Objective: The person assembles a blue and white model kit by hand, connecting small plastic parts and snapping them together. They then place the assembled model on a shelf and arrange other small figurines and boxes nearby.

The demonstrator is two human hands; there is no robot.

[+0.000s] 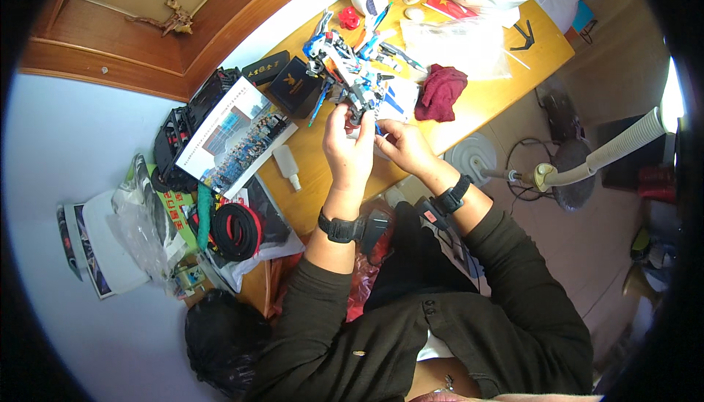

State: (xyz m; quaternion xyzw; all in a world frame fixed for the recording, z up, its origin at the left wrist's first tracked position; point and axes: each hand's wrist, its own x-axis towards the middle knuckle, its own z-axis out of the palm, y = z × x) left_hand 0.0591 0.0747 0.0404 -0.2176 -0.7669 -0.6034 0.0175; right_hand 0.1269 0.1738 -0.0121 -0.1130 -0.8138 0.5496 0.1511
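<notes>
A white, blue and dark grey toy robot model [341, 68] is held up over the desk, tilted, with long thin parts sticking out from it. The fingers and thumb of my left hand [348, 145] close round its lower dark grey end. Just right of that, my right hand [411, 149] is closed, its fingertips pinching a small blue part [378, 130]. Whether this part is joined to the model, I cannot make out. A crumpled dark red cloth [441, 92] lies on the desk right of the model, beside a blue-and-white item [400, 100] partly hidden behind it.
The wooden desk [480, 108] also carries a small white bottle [287, 166], a group photo sheet [235, 136], dark boxes [295, 85], a red flower-like object [350, 17] and a clear plastic bag [462, 46]. A white flexible hose [623, 149] rises at the right.
</notes>
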